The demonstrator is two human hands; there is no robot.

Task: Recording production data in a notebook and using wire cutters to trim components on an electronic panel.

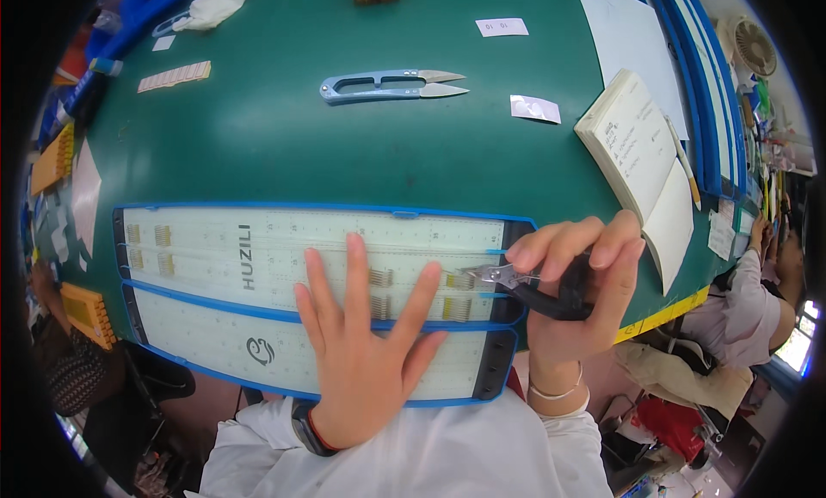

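Note:
A long blue-framed case (202, 330) lies opened on the table's near edge, with two pale ruled panels. My left hand (366, 352) rests on it with fingers spread, holding nothing. In my right hand (585, 283) is a pair of small cutting pliers (555, 296) with dark handles. Their metal jaws reach over the right end of the upper panel, beside a cluster of thin golden pieces (457, 309), too small to make out. Another such cluster (379, 307) sits between my left fingers and thumb. More clusters (163, 236) are at the panel's left end.
Blue thread snips (374, 87) lie on the green table (275, 145) beyond the case. An open notebook (632, 141) with a pencil (688, 175) is at the right, near long blue cases (701, 85). Paper slips (535, 109) lie about. Other people (748, 300) sit at the sides.

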